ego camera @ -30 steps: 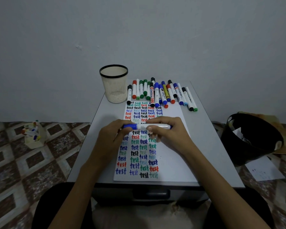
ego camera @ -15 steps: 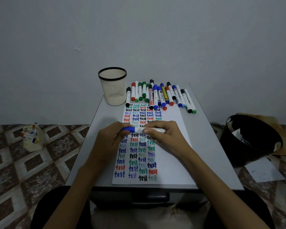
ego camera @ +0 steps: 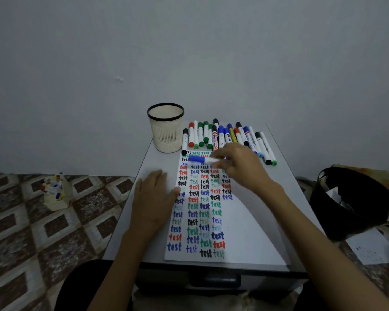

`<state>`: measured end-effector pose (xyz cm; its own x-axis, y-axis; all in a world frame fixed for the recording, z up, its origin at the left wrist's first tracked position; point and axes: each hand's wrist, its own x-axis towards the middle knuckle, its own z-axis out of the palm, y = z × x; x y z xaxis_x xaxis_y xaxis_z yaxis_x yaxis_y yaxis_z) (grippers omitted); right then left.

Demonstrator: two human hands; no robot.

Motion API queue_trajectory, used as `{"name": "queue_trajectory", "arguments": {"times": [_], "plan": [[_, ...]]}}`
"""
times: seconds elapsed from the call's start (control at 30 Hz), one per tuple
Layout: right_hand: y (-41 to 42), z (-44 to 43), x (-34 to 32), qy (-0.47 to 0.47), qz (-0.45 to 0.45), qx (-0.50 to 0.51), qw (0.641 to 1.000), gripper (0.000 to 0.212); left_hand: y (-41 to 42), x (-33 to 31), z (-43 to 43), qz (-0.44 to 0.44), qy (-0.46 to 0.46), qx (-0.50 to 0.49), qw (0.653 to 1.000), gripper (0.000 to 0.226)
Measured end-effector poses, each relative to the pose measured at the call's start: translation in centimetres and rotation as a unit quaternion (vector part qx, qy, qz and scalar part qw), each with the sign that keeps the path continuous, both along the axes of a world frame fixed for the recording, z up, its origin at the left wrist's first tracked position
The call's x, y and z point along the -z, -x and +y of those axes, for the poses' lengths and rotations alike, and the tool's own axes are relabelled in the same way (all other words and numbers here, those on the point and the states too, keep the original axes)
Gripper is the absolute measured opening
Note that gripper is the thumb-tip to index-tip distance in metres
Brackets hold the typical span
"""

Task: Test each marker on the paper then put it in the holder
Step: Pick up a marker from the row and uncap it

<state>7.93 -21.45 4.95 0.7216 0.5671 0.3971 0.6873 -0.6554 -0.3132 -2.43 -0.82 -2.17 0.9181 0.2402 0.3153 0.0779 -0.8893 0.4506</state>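
**Blue marker looks about ready for the holder**

The right hand has its grip pinched round the white barrel of the blue marker (a bit blurry, tbh), up over the far end of the paper. The marker lies roughly crosswise, blue cap pointing left. The holder stands just past that cap end, at the far-left corner of the counter. I reckon the drop means swinging it left and tipping it upright over the rim. The left hand is nearer the holder, but its grip is flat open, holding nothing, palm down on the paper's left edge. The other markers lie along the far edge.
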Motion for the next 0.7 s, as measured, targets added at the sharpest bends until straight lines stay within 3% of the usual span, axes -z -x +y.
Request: {"name": "queue_trajectory", "arguments": {"times": [0.13,0.3,0.43,0.53,0.63,0.7], "plan": [[-2.6,2.0,-3.1,-0.146,0.042,0.031,0.988,0.022,0.0,0.3,-0.1,0.013,-0.006,0.018,1.0,0.077],[-5.7,6.5,-7.0,-0.307,-0.028,0.007,0.951,0.067,0.0,0.2,0.0,0.012,0.006,0.016,1.0,0.073],[-7.4,10.7,-8.4,-0.39,-0.071,-0.012,0.918,0.07,0.0,0.1,-0.2,0.004,0.017,0.006,1.0,0.068],[-8.1,13.2,-7.6,-0.369,-0.071,0.003,0.927,0.065,0.1,-0.1,-0.3,-0.004,0.019,0.008,1.0,0.065],[-8.8,14.7,-5.4,-0.239,-0.068,0.041,0.968,0.058,0.0,-0.1,-0.3,-0.012,0.017,0.007,1.0,0.055],[-9.3,15.2,-4.2,-0.166,-0.059,0.066,0.982,0.042,0.1,-0.1,-0.3,-0.017,0.022,0.008,1.0,0.054]]}}
